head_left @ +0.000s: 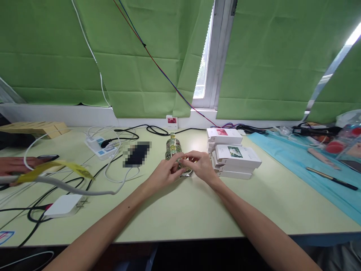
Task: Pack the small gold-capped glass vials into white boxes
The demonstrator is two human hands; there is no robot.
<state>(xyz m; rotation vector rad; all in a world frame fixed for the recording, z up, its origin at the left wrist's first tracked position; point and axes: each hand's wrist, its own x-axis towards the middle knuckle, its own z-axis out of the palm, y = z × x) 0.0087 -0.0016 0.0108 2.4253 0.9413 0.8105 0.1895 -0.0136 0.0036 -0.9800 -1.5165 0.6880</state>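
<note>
Several small clear glass bottles (172, 143) with yellow-green tints stand in a row at the middle of the table, one behind another. At the near end of this row my two hands meet over a glass bottle (186, 173), whose base shows below my fingers. My left hand (168, 170) is closed, thumb and fingers around the left side of that bottle. My right hand (200, 164) pinches at its top from the right. A small orange-gold glint shows between the fingertips; what the right fingers grip is mostly hidden.
Stacked white boxes (235, 160) with flower pictures stand right of my hands; a small one (172, 122) is by the wall. Left are a blurred dark phone (137, 154), a power strip (100, 146), a white adapter (64, 206), cables and another person's hand (17, 167). A blue sheet (296, 165) lies right.
</note>
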